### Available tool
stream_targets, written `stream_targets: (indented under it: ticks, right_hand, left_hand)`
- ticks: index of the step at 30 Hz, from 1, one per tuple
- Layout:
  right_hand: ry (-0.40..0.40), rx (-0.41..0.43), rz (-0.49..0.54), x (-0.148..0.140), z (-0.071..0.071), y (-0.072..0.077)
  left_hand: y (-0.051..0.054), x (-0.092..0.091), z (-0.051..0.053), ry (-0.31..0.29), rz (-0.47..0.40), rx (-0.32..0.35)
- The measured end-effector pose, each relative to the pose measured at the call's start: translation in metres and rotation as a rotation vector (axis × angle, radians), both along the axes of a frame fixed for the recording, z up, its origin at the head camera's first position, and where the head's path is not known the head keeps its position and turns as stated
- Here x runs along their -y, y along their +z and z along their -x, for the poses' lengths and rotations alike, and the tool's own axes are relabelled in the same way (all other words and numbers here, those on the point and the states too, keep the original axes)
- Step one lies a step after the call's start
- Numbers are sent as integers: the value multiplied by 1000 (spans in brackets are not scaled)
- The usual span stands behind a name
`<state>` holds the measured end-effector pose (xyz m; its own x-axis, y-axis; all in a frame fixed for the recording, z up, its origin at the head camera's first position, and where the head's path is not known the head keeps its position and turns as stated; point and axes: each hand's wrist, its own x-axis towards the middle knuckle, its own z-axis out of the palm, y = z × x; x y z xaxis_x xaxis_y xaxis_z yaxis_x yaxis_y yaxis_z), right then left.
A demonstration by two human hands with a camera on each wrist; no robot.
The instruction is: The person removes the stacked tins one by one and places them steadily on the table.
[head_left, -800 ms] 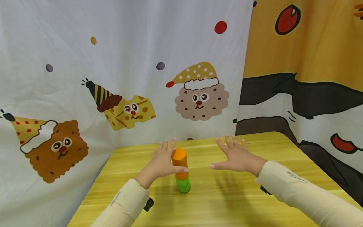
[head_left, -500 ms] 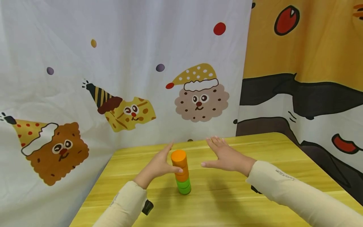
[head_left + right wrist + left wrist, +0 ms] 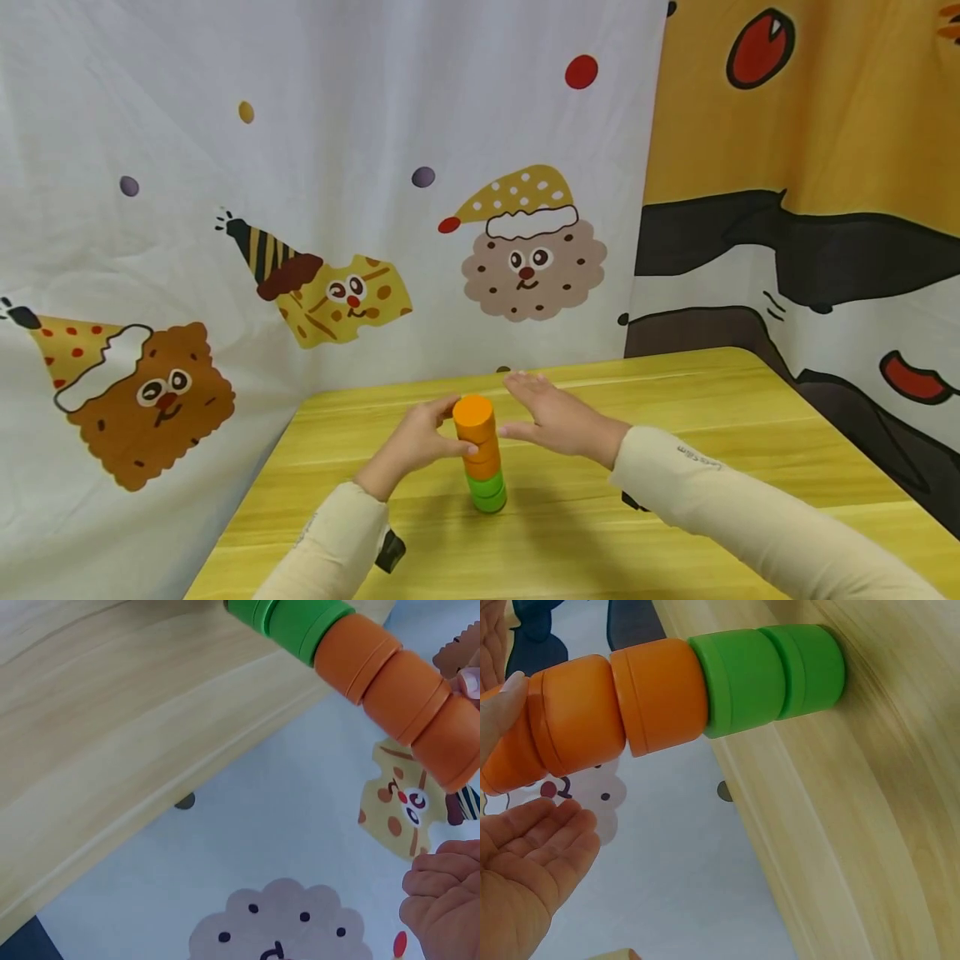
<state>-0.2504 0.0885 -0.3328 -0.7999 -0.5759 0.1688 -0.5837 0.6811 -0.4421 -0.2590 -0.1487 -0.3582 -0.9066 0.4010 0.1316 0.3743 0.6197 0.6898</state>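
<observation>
Three orange pieces (image 3: pixel 474 417) (image 3: pixel 581 712) (image 3: pixel 405 694) stand stacked on two green pieces (image 3: pixel 487 492) (image 3: pixel 742 682) (image 3: pixel 307 630). My left hand (image 3: pixel 416 442) (image 3: pixel 517 881) is at the stack's left, its thumb over the front of the orange part; whether the thumb touches is unclear. A gap shows between its slightly bent fingers and the stack in the left wrist view. To the right, my right hand (image 3: pixel 566 421) (image 3: pixel 450 900) is spread with fairly straight fingers and holds nothing, its thumb tip close beside the upper orange pieces.
The stack stands upright on a yellow wood-grain table (image 3: pixel 637 533) (image 3: pixel 810 825) (image 3: pixel 135 750). Behind the table hangs a white cloth (image 3: pixel 360 125) with cartoon biscuits and cheese, beside an orange, black and white patterned one (image 3: pixel 720 150).
My right hand has moved left, close to the stack. The left hand's fingers have bent in behind the orange part. The stack has barely moved.
</observation>
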Motion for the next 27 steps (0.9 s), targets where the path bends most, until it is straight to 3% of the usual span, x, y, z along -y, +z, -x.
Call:
stream_targets:
  ticks: [15, 27]
  right_hand:
    - [-38, 7, 58, 24, 6, -8]
    - [-36, 49, 59, 30, 9, -12]
  left_hand:
    - [-9, 3, 1, -32, -15, 12]
    - [-10, 3, 2, -30, 2, 19]
